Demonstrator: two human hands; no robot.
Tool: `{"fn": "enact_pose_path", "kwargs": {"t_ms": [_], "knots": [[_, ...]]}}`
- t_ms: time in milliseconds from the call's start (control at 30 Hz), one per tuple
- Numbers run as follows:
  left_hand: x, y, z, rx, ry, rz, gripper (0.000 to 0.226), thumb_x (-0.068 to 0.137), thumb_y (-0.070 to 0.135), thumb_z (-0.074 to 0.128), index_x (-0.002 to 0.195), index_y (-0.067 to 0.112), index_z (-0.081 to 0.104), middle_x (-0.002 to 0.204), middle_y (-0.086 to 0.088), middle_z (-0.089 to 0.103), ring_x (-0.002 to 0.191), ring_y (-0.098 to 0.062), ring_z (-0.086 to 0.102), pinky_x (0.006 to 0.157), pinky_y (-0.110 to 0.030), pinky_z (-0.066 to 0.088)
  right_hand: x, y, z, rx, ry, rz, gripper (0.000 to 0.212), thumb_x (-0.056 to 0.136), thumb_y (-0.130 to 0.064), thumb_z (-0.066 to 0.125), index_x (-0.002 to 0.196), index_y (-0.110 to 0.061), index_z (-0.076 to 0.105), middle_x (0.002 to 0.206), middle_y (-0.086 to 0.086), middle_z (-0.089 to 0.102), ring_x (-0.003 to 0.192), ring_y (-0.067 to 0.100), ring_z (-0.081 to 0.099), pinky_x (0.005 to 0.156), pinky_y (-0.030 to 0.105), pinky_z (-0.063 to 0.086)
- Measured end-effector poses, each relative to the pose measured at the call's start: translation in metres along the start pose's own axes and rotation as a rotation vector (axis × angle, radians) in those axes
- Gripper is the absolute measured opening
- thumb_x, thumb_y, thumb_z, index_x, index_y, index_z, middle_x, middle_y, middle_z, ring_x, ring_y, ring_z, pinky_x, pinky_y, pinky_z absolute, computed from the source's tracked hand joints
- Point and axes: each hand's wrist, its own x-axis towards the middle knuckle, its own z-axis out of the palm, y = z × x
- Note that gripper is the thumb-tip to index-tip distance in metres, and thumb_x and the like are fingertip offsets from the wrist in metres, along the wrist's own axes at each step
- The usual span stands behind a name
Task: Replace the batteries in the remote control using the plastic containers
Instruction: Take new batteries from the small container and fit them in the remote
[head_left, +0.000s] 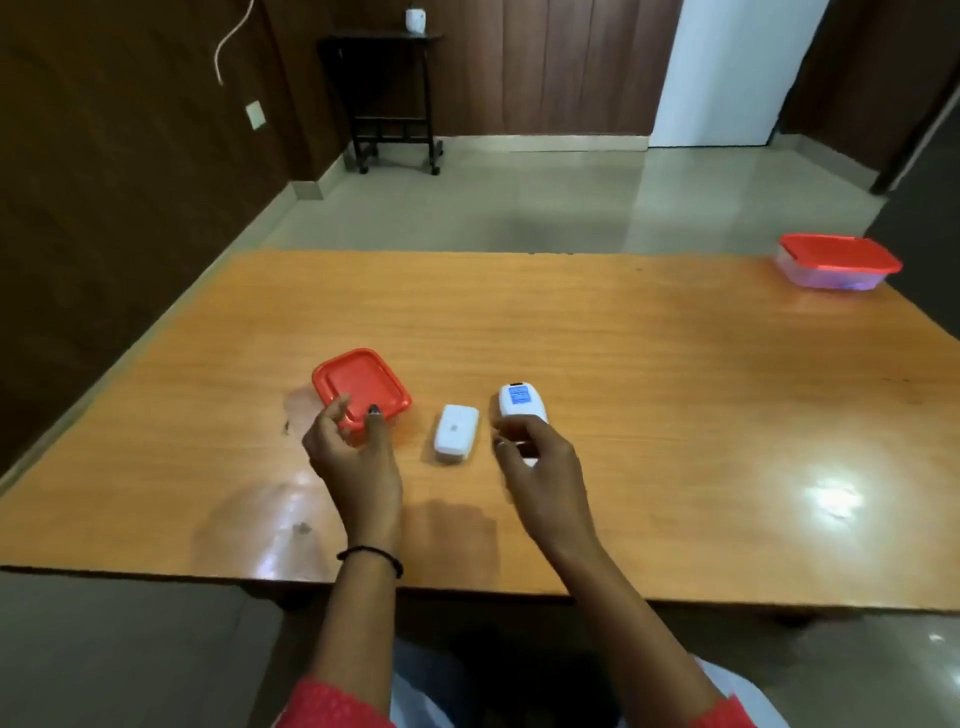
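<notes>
The right hand (530, 457) is closed around the white remote control (521, 402), low in the middle of the frame. Its back cover (456, 432) is off and lies on the desk (675, 389) just left of it. The left hand (353, 441), fingers apart, hovers at the near red-lidded box (361, 387). Another red-lidded box (839, 261) waits at the upper right. I see no batteries, so the swap looks still to be done.

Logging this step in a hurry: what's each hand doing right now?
Left hand: open, fingers curled at the red lid, no firm grip seen.
Right hand: closed on the remote.
</notes>
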Motion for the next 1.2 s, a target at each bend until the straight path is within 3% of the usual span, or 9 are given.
{"fn": "enact_pose_path", "kwargs": {"t_ms": [167,333,533,633,733,867,1000,1100,1200], "knots": [[0.045,-0.03,-0.006,-0.051,0.013,-0.115,0.035,0.093,0.015,0.05,0.128,0.02,0.05,0.131,0.0,0.05,0.121,-0.013,0.048,0.096,-0.031,0.043,0.043,-0.011,0.085,-0.268,-0.218,-0.305,0.047,0.081,-0.015,0.066,0.127,-0.021,0.054,0.133,0.001,0.052,0.124,0.014,0.042,0.101,0.019,0.03],[0.07,-0.044,-0.01,-0.23,-0.108,-0.309,0.034,0.093,0.016,0.052,0.127,0.019,0.054,0.128,-0.005,0.059,0.115,-0.017,0.058,0.104,-0.041,0.044,0.076,-0.001,0.127,-0.483,-0.437,-0.207,0.066,0.082,-0.009,0.06,0.142,-0.022,0.037,0.156,0.011,0.019,0.141,0.028,0.023,0.113,0.035,0.025],[0.075,-0.047,-0.025,-0.374,-0.115,-0.314,0.025,0.092,0.02,0.054,0.115,0.023,0.063,0.131,-0.007,0.059,0.119,-0.021,0.057,0.105,-0.041,0.042,0.067,0.013,0.128,-0.432,-0.33,-0.449,0.04,0.084,0.002,0.058,0.123,-0.007,0.061,0.139,0.023,0.047,0.124,0.037,0.047,0.099,0.036,0.039],[0.071,-0.034,-0.028,-0.634,-0.133,-0.43,0.036,0.092,0.031,0.053,0.122,0.012,0.059,0.121,-0.013,0.064,0.104,-0.025,0.062,0.083,-0.034,0.051,0.057,0.004,0.126,-0.368,-0.208,-0.626,0.028,0.082,-0.007,0.062,0.11,-0.007,0.068,0.122,0.019,0.061,0.107,0.033,0.058,0.088,0.034,0.046],[0.065,-0.019,-0.032,-0.818,-0.244,-0.575,0.057,0.086,0.049,0.056,0.121,0.004,0.056,0.103,-0.016,0.065,0.087,-0.024,0.065,0.068,-0.028,0.054,0.048,-0.012,0.12,-0.337,-0.263,-0.761,0.018,0.086,-0.015,0.062,0.1,-0.007,0.069,0.102,0.008,0.067,0.095,0.023,0.052,0.084,0.023,0.041],[0.055,-0.012,-0.03,-0.902,-0.289,-0.574,0.085,0.076,0.057,0.065,0.138,0.005,0.04,0.128,-0.026,0.053,0.101,-0.031,0.063,0.064,-0.031,0.055,0.044,-0.011,0.109,-0.316,-0.25,-0.784,0.017,0.087,-0.02,0.061,0.098,-0.009,0.069,0.099,0.001,0.069,0.106,0.021,0.048,0.093,0.019,0.035],[0.05,-0.015,-0.033,-1.075,-0.347,-0.65,0.085,0.083,0.07,0.039,0.12,-0.005,0.052,0.103,-0.024,0.066,0.08,-0.026,0.07,0.054,-0.023,0.054,0.038,-0.015,0.109,-0.1,-0.363,-0.72,0.016,0.09,-0.011,0.058,0.102,-0.007,0.067,0.112,0.003,0.068,0.129,0.013,0.045,0.11,0.033,0.033],[0.051,-0.021,-0.04,-1.117,-0.431,-0.729,0.082,0.083,0.072,0.037,0.112,-0.002,0.056,0.101,-0.024,0.067,0.081,-0.027,0.068,0.062,-0.023,0.057,0.029,-0.014,0.112,-0.101,-0.402,-0.718,0.018,0.089,-0.005,0.06,0.105,-0.007,0.067,0.111,0.003,0.068,0.118,0.012,0.056,0.115,0.035,0.025],[0.055,-0.025,-0.043,-1.069,-0.397,-0.685,0.056,0.091,0.056,0.037,0.095,0.008,0.064,0.089,-0.018,0.07,0.08,-0.03,0.07,0.065,-0.031,0.059,0.03,-0.018,0.112,-0.056,-0.38,-0.631,0.021,0.089,-0.019,0.059,0.105,-0.011,0.069,0.103,-0.008,0.068,0.098,0.001,0.062,0.101,0.023,0.042]]}}
